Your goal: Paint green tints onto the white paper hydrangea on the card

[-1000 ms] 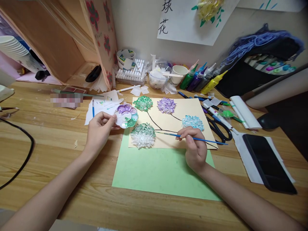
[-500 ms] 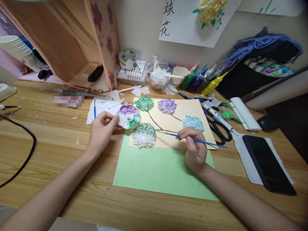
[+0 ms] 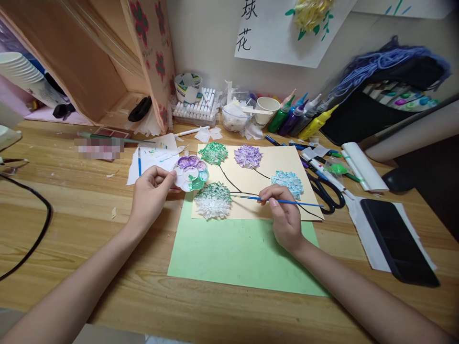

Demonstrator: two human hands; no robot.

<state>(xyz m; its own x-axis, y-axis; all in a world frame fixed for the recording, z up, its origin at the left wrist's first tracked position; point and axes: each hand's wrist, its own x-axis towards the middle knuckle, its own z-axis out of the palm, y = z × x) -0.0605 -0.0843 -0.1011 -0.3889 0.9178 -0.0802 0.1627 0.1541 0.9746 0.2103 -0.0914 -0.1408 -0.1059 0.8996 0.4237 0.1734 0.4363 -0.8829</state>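
Between thumb and fingers, my left hand (image 3: 152, 191) holds a small flower-shaped paint palette (image 3: 190, 174) with purple and green paint in its wells. My right hand (image 3: 283, 212) pinches a thin blue paintbrush (image 3: 283, 201), its tip at the right edge of a tissue-like paper flower (image 3: 213, 203). That flower is green on top and white below. Beyond it, a green flower (image 3: 213, 153), a purple flower (image 3: 248, 156) and a blue flower (image 3: 287, 181) sit on cream paper (image 3: 247, 212), joined by black drawn stems. Green paper (image 3: 236, 253) lies underneath.
Paint bottles (image 3: 281, 117), a paper cup (image 3: 267, 110) and white markers (image 3: 202, 105) line the wall. Black scissors (image 3: 332, 193) and a phone (image 3: 396, 241) lie right. Another brush (image 3: 139, 162) rests on a stained tissue at left; a black cable (image 3: 50, 210) curves at far left.
My right hand has shifted slightly left, and the brush lies a little flatter, its tip still at the green-and-white flower. My left hand keeps the palette in nearly the same place.
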